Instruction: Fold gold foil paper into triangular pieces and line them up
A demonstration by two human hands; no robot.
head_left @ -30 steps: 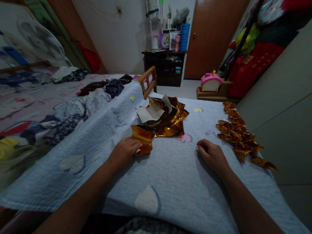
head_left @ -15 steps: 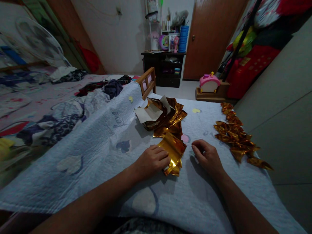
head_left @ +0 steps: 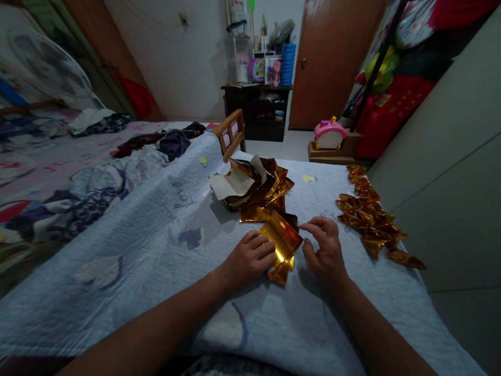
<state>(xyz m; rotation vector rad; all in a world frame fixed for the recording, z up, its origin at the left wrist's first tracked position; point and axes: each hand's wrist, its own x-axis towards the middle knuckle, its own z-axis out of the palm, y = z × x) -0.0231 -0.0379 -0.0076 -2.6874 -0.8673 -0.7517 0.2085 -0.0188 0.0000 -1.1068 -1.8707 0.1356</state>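
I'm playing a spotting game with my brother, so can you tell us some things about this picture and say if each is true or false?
1. The left hand is on the small stack of shiny gold foil sheets. True.
2. The right hand is on the row of crinkled gold foil shapes. False: it is by the right edge of the stack.
3. A pale, curled sheet shows in the big, loose gold foil pile. True.
4. The pink and white toy sits on the light blue quilted cover. False: it sits on a low brown box.
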